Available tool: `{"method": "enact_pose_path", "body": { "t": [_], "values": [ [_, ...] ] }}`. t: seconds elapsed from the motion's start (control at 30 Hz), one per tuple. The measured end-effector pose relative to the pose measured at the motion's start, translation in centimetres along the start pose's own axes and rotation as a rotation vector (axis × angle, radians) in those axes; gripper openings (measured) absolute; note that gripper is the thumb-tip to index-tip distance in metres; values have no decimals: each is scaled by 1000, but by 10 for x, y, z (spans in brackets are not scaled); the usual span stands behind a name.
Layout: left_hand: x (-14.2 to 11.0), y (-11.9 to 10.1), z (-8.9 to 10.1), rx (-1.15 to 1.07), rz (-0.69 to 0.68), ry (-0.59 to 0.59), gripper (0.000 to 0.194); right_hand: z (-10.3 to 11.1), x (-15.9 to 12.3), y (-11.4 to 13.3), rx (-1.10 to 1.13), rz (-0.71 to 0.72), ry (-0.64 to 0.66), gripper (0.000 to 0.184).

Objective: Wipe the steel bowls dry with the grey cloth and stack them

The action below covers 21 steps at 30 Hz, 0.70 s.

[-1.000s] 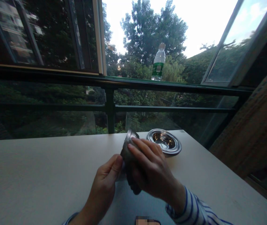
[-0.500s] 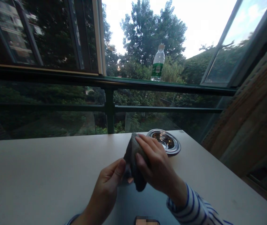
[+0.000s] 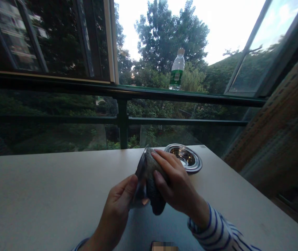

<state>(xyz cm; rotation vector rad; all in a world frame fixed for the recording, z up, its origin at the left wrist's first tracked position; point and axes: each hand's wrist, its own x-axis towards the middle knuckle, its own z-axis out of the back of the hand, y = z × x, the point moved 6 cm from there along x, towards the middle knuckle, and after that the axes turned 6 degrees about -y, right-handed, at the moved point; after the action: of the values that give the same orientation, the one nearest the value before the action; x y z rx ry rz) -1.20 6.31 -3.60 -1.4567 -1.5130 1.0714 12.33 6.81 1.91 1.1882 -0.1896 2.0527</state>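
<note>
My left hand (image 3: pixel 119 205) pinches the edge of a shiny metal bowl or dish (image 3: pixel 139 190), held tilted on its side above the table; its exact shape is partly hidden. A dark grey cloth (image 3: pixel 154 188) is bunched in my right hand (image 3: pixel 175 183), whose fingers wrap around it and press it against the metal. Behind my right hand, a second steel bowl (image 3: pixel 197 165) with a wide rim rests on the table, part of it covered by my fingers.
The white table (image 3: pixel 46 188) reaches to a dark green railing (image 3: pixel 86 91) in front of a window. On the ledge stands a clear plastic bottle (image 3: pixel 176 75) with a green label. A curtain (image 3: pixel 282 139) hangs at the right. A pixelated object (image 3: pixel 164 246) shows at the bottom edge.
The cloth has shifted slightly right with my right hand, and my left hand has moved a little left. More of the metal's surface and rim now shows between them.
</note>
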Motion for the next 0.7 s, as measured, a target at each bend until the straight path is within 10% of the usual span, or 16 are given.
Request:
{"method": "enact_pose_path", "body": {
  "t": [0.3, 0.47, 0.7],
  "values": [
    [1, -22, 6, -66, -26, -199, 18, -14, -15, 32, -34, 318, 4, 46],
    [5, -12, 6, -23, -34, -104, 30, -19, -19, 38, -58, 421, 16, 46],
    [1, -2, 7, 154, -53, -138, 38, -8, -4, 2, 1, 73, -31, 45]
  ]
}}
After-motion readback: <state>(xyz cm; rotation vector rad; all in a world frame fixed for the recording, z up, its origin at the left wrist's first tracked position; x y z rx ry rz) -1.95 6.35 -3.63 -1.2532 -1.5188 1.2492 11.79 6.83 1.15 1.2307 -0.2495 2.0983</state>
